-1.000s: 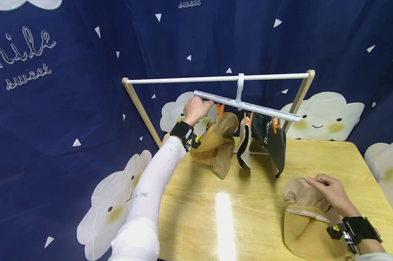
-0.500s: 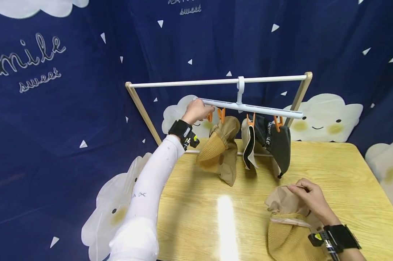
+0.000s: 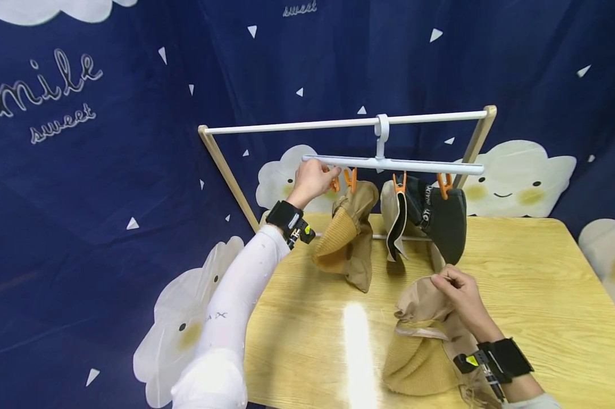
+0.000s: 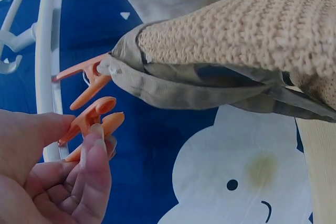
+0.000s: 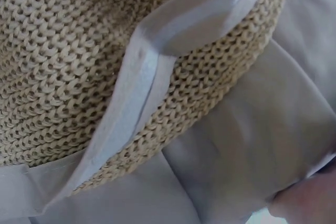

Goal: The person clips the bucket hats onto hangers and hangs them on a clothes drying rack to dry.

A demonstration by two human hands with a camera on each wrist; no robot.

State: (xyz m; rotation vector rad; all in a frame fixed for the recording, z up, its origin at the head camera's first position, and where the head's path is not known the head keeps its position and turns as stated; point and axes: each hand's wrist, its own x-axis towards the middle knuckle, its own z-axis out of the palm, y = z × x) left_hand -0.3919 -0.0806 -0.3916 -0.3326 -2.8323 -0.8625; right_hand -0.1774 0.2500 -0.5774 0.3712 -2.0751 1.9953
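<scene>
My left hand (image 3: pixel 312 180) pinches an orange clip (image 4: pixel 86 121) near the left end of a white hanger (image 3: pixel 430 166). In the left wrist view, thumb and fingers press its handles, and its tips stand slightly apart with no cloth between them. Beside it, another orange clip (image 4: pixel 92 74) grips a tan hat (image 4: pixel 231 35) with a knitted part. Lower right in the head view, my right hand (image 3: pixel 463 295) pinches the fabric edge of a second tan hat (image 3: pixel 419 363). Its coarse knit and pale inner band (image 5: pixel 123 103) fill most of the right wrist view.
The hanger hooks over the white rail of a wooden-ended rack (image 3: pixel 297 126). Farther right hang a beige and black cloth item (image 3: pixel 391 221) and a dark hat (image 3: pixel 447 221) with lettering, on orange clips. Below is a wooden table (image 3: pixel 511 272); behind, a blue curtain (image 3: pixel 133 170).
My right hand has carried the second tan hat leftward and slightly up, toward the rack. The hanger has swung nearer level. My left hand has stayed at its left end, and the clip there has come into view.
</scene>
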